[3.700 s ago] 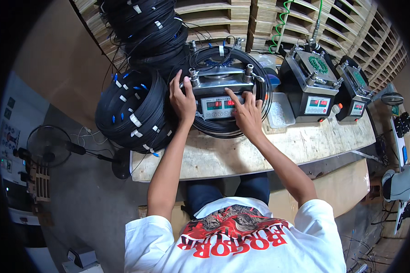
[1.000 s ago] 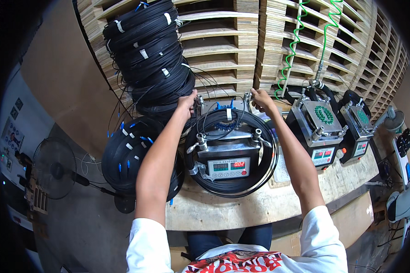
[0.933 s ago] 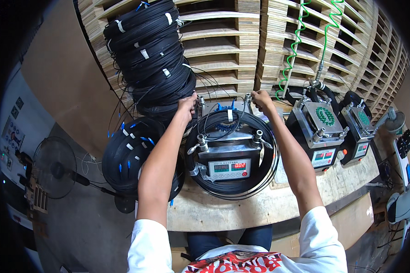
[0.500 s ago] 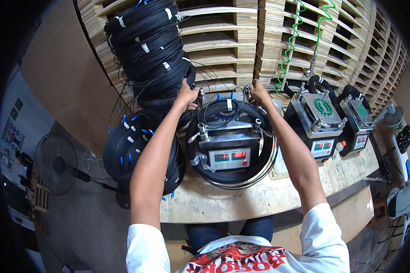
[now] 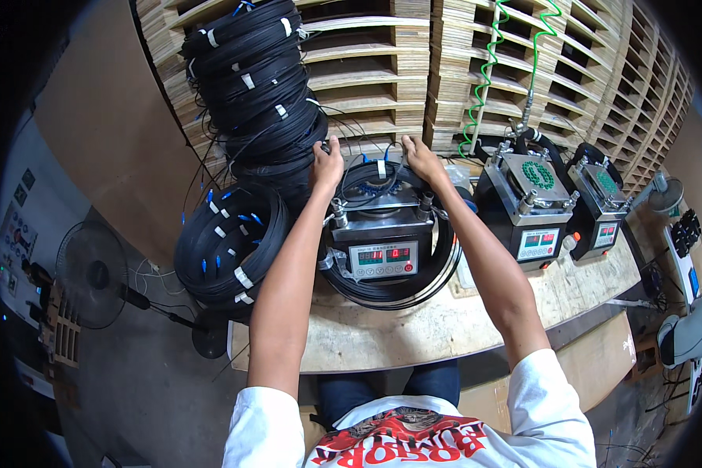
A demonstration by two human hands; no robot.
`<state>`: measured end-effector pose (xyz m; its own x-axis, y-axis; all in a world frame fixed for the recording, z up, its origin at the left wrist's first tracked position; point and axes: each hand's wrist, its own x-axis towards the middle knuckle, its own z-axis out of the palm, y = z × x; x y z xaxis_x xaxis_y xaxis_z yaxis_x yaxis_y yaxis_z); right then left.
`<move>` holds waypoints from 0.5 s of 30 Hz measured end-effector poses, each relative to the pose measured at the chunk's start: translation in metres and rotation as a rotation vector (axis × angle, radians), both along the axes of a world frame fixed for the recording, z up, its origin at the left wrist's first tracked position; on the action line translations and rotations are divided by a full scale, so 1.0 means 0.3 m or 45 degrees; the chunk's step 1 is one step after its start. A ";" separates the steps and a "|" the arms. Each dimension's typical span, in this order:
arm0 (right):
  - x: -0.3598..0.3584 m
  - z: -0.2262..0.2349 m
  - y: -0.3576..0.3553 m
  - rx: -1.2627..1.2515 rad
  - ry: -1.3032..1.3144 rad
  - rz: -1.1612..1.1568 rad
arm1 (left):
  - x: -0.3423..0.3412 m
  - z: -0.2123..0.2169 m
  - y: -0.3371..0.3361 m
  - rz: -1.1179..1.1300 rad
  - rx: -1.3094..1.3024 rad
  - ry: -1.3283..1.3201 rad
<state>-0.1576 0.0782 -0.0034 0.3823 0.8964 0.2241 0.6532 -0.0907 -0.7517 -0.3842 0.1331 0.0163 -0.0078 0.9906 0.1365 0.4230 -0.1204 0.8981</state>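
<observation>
In front of me stands a polishing machine (image 5: pixel 382 218) with a metal top, corner clamp posts and a lit digital panel (image 5: pixel 384 260). A coil of black cable (image 5: pixel 351 290) hangs around it, with a white tag and blue connectors (image 5: pixel 376 159) at the back of its top. My left hand (image 5: pixel 327 168) is closed at the left rear corner, its thumb upward, on what appears to be the rear clamp post. My right hand (image 5: pixel 425 162) pinches at the right rear corner, where the other rear post is hidden by its fingers. Both front posts (image 5: pixel 338 212) show uncovered.
A tall stack of black cable coils (image 5: pixel 249 86) rises at the back left, with another coil (image 5: pixel 234 234) with blue connectors before it. Two similar machines (image 5: pixel 526 195) with green discs stand to the right. Wooden pallets (image 5: pixel 366 62) line the back; a fan (image 5: pixel 93 273) stands left.
My hands have come in from beside the rear posts and closed at the machine's rear corners. The view has shifted slightly, and the panel's red reading has changed.
</observation>
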 end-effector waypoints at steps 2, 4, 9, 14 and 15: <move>0.046 0.017 0.005 0.066 0.009 0.049 | 0.015 0.007 0.017 0.000 -0.010 0.030; 0.035 0.042 0.016 0.123 0.005 0.257 | -0.027 -0.009 0.061 -0.008 -0.048 -0.158; 0.067 -0.012 -0.023 0.219 0.063 0.212 | 0.015 -0.038 0.012 -0.082 -0.172 -0.509; -0.073 0.097 -0.107 0.012 0.005 -0.169 | -0.072 -0.093 0.077 -0.135 -0.162 -0.635; -0.114 0.130 -0.124 -0.077 -0.053 -0.242 | -0.087 -0.104 0.098 -0.123 -0.028 -0.444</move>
<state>-0.1917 0.0411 0.0355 0.5376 0.8213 0.1911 0.6506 -0.2599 -0.7135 -0.4103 0.1626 -0.0150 0.0433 0.9917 0.1209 0.0783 -0.1241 0.9892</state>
